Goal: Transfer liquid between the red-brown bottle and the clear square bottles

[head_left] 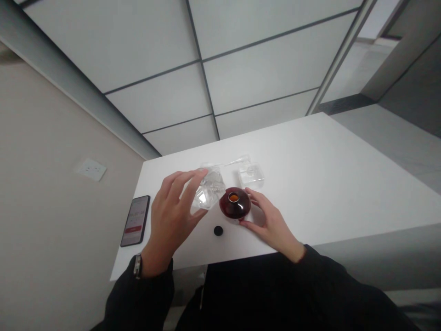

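My left hand [172,216] holds a clear faceted glass bottle [208,191] tilted, its neck pointing toward the mouth of a dark red round bottle [234,204]. That red bottle stands on the white table [327,184], its open mouth showing orange inside. My right hand [270,220] cups the red bottle from the right, fingers pressed against its side. A small black cap [218,231] lies on the table just in front of the two bottles.
A clear square container [251,175] stands behind the red bottle. A phone [135,220] with a lit screen lies at the table's left edge. A wall with a socket [91,169] is at the left; tiled floor lies beyond the table.
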Demonstrator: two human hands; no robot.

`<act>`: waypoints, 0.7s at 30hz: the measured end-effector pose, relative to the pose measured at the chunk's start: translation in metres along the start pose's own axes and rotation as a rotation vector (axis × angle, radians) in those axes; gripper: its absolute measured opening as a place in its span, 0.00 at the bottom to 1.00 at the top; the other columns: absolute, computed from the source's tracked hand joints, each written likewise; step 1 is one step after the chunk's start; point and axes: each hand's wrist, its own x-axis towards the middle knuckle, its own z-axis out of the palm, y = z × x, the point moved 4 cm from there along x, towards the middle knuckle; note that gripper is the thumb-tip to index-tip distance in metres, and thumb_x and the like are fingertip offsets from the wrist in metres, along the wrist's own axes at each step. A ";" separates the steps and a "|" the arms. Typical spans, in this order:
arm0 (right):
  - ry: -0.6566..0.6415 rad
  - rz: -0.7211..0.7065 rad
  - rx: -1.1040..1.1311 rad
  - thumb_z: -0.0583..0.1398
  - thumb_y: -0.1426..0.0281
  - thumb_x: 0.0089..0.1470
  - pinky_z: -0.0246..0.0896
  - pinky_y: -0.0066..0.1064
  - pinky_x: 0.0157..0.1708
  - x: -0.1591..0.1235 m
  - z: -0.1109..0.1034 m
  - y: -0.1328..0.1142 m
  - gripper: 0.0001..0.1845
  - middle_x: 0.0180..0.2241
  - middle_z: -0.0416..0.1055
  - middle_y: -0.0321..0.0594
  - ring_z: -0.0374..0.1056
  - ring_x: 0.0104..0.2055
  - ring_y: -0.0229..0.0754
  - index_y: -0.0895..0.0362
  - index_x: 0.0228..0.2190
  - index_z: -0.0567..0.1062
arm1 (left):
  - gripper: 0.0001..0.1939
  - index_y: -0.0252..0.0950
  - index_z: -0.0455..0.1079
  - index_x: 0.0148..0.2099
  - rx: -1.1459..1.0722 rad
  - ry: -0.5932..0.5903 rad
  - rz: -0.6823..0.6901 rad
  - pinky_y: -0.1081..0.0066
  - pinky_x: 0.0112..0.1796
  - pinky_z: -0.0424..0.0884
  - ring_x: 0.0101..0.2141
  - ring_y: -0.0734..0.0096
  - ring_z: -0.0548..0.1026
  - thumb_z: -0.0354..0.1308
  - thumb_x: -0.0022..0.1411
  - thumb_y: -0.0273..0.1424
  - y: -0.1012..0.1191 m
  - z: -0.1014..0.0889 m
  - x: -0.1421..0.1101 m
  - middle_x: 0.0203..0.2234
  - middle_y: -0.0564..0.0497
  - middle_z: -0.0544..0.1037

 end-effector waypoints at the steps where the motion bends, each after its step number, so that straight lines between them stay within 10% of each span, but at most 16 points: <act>1: 0.002 0.004 0.005 0.70 0.55 0.60 0.72 0.58 0.64 0.000 0.000 0.000 0.44 0.68 0.67 0.49 0.71 0.65 0.56 0.44 0.70 0.59 | 0.28 0.34 0.66 0.65 0.010 0.004 0.009 0.56 0.56 0.76 0.52 0.50 0.76 0.67 0.65 0.26 0.001 0.000 0.000 0.53 0.40 0.80; 21: 0.014 0.027 0.035 0.69 0.53 0.59 0.73 0.58 0.62 0.001 0.000 -0.002 0.36 0.62 0.72 0.50 0.72 0.62 0.55 0.49 0.63 0.67 | 0.30 0.39 0.66 0.68 0.081 0.005 0.039 0.52 0.56 0.76 0.55 0.49 0.77 0.66 0.66 0.25 0.005 0.000 -0.002 0.56 0.40 0.80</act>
